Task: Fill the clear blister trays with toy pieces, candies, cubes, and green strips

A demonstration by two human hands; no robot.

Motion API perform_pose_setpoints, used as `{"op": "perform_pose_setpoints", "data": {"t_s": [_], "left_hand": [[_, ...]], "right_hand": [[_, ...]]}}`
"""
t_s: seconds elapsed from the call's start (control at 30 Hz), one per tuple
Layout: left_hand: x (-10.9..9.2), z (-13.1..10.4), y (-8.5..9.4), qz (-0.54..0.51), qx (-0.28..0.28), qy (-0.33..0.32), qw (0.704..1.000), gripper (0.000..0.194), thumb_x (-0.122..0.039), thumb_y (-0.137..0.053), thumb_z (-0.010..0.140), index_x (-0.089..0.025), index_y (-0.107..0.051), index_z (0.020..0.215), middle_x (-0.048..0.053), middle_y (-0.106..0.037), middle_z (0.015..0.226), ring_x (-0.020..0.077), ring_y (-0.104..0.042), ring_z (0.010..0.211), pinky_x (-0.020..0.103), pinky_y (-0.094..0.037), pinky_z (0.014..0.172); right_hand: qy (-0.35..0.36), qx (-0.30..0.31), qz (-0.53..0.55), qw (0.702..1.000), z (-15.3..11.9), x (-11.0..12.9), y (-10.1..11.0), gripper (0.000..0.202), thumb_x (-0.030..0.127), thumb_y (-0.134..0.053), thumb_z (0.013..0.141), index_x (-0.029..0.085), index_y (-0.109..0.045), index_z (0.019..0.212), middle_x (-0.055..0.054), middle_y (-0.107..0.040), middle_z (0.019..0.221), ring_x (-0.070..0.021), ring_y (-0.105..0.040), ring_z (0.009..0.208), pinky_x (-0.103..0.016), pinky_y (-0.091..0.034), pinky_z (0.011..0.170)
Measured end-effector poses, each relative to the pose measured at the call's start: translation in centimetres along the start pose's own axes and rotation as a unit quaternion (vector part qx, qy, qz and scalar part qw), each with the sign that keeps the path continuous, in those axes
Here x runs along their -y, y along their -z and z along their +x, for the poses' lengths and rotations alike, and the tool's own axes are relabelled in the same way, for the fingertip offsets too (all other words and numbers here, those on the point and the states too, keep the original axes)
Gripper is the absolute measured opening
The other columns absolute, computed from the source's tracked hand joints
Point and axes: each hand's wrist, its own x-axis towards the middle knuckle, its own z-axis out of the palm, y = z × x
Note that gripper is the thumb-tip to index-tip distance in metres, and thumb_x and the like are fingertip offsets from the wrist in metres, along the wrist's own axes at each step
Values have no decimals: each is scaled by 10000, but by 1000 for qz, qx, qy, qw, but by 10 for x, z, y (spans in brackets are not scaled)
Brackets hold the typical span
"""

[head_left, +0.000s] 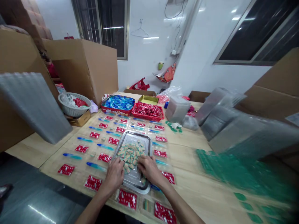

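Observation:
A metal tray (135, 183) lies over rows of clear plastic packs, holding a heap of small green-and-tan striped blocks (130, 154). My left hand (115, 171) is at the tray's left side, its fingers curled in by the blocks. Over the right part of the tray, my right hand (148, 168) has its fingers bent down against the heap. What either hand pinches is hidden. Around the tray, the packs hold red patterned packets (127, 198) and slim blue pen-like items (95, 166). One striped block (147, 205) sits in a pack near the front edge.
Behind stand a bin of blue pen-like items (119, 103), a red basket (148, 117) of red packets and a gold tray (148, 99). Stacked clear plastic (252, 133) and green pieces (240, 171) lie right. Left are a grey basket (75, 109) and cardboard boxes (100, 68).

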Motion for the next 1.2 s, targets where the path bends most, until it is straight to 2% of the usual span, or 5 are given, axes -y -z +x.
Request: {"op": "perform_pose_setpoints", "data": {"t_s": [0.2,0.6,0.83,1.03,1.2], "left_hand": [[7,-3,3,-56,-11,9,998,244,-115,-491,740,-202,-622,927,48,-613,979,218,-570,975,346,-391,860],[-6,5,-1,-41,3,-23,999,273,-109,-484,736,-214,-689,882,70,-651,1008,234,-559,1020,377,-371,869],[4,15,-4,-151,-40,2,988,218,-95,-483,719,-174,-686,725,40,-666,743,185,-599,759,289,-395,701],[-12,19,-3,-471,-3,72,879,167,-262,-591,669,-138,-630,565,-33,-494,487,107,-466,485,229,-288,490],[-29,13,6,-604,3,102,790,266,-375,-659,619,-123,-615,547,-31,-492,449,78,-406,439,229,-266,482]], "right_hand": [[7,-19,69,997,-3,4,-3,157,110,-557,805,204,-671,861,-17,-679,916,-184,-573,953,-318,-284,833],[26,-16,2,1000,2,24,-20,102,151,-548,814,190,-641,808,-37,-670,882,-194,-574,923,-359,-281,909],[-28,-30,229,973,4,5,-10,70,181,-550,746,177,-615,721,2,-606,657,-153,-546,666,-273,-376,663],[-104,40,576,810,1,17,-1,273,372,-750,605,164,-610,713,52,-527,553,-88,-426,497,-222,-309,511],[-146,-42,606,781,-1,29,-4,316,389,-811,525,160,-633,648,30,-576,567,-94,-458,521,-224,-318,524]]}}
